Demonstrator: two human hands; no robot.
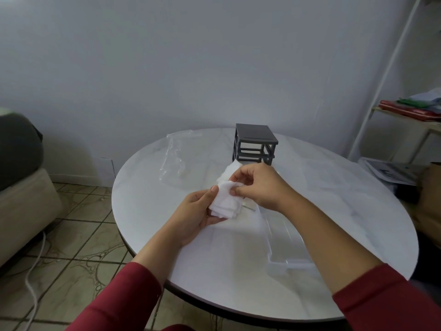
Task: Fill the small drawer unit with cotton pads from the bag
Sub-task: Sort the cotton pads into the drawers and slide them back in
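I have both hands over the middle of the round worktop [148, 211], working a stack of white cotton pads [225, 203]. My left hand [195, 217] cups the stack from beneath, thumb on the near edge. My right hand [260, 185] pinches the upper pads between thumb and fingertips, as if squaring them up or peeling some off. More white shows behind my right hand; I cannot tell whether it belongs to the same stack.

The clear plastic bag [174, 161] lies crumpled and flat on the far left of the worktop and looks emptied, so I judge the unpacking done. The grey drawer unit [256, 137] stands at the far side, just beyond my hands. Its frame looks hollow, with open slots and no drawers seated that I can see. One clear drawer [286, 244] lies on the worktop under my right forearm, and I see no pads in it.

So I put the task at an early-to-middle stage. Pads are out and in hand, but none are stowed. Loading the drawer and sliding it into the frame remain.
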